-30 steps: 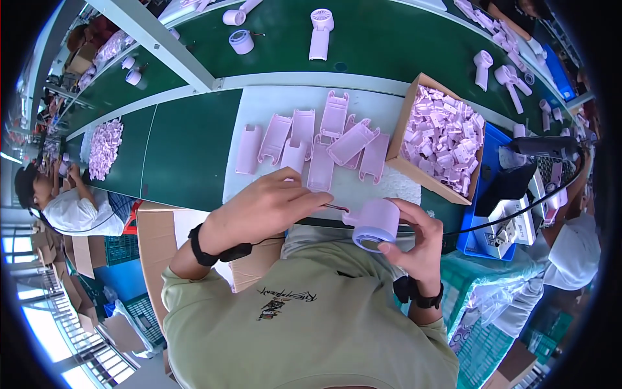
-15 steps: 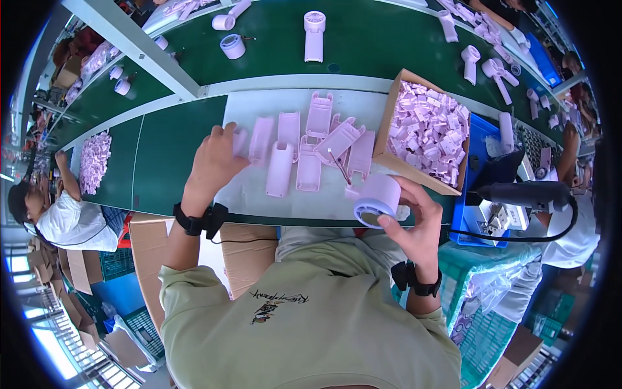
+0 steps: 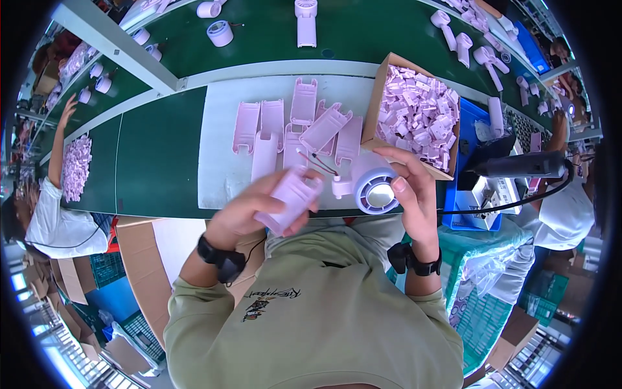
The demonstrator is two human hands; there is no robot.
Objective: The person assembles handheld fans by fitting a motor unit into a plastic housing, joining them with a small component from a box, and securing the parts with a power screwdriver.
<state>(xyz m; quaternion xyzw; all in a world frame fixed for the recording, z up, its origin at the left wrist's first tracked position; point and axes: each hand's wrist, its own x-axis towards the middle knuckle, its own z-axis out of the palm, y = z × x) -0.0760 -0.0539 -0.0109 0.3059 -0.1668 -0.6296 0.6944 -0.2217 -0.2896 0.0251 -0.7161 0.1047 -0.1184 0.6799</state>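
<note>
My left hand is closed around a pale pink handle shell, tilted above the near edge of the white mat. In my right hand is a round pink fan head, its ring-shaped end turned toward me. Thin dark and red wires stick out from a small neck on its left side, close to the shell but apart from it. Several more handle shells lie on the mat beyond my hands, some overlapping.
A cardboard box full of small pink parts stands at the mat's right. Beside it are a blue tray and a black corded tool. Past the rail, a green conveyor carries fan parts. A co-worker sits at left.
My left hand has picked up a handle shell from the mat's left side and brought it right, toward the fan head. My right hand has turned the fan head's ring end more toward me.
</note>
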